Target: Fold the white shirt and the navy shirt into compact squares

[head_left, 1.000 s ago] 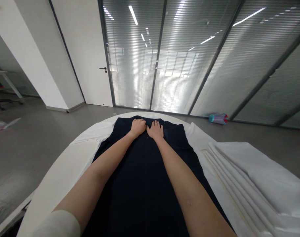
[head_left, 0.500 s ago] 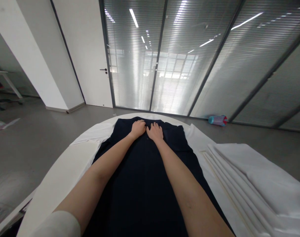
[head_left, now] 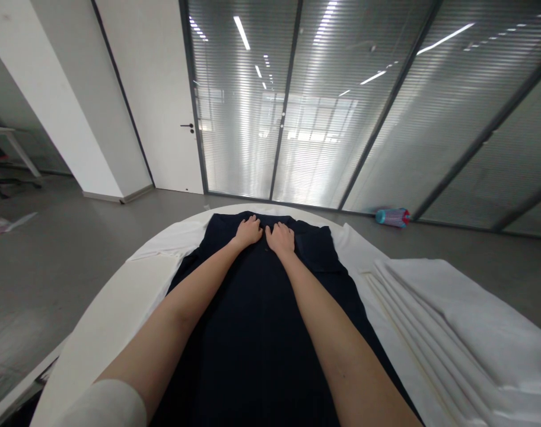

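Observation:
A dark navy shirt (head_left: 261,332) lies spread out, with its collar end at the far edge of the table and a small button near the neck. My left hand (head_left: 249,231) rests palm down on the left of the neck opening, fingers stretched forward and slightly apart. Close beside it, my right hand (head_left: 280,237) lies on the cloth to the right of the opening, its fingers also out. A narrow gap separates the two hands. Both arms reach across the shirt and cover parts of its front.
Under the shirt is a round white table (head_left: 114,302), with white fabric (head_left: 177,240) showing on the left. A stack of folded white cloth (head_left: 448,320) lies on the right. Beyond are a glass partition, a door (head_left: 164,118) and a blue-red object (head_left: 392,217) on the floor.
My hands have moved slightly apart at the neck of the shirt, and the left fingers look more spread. The shirt has hardly shifted.

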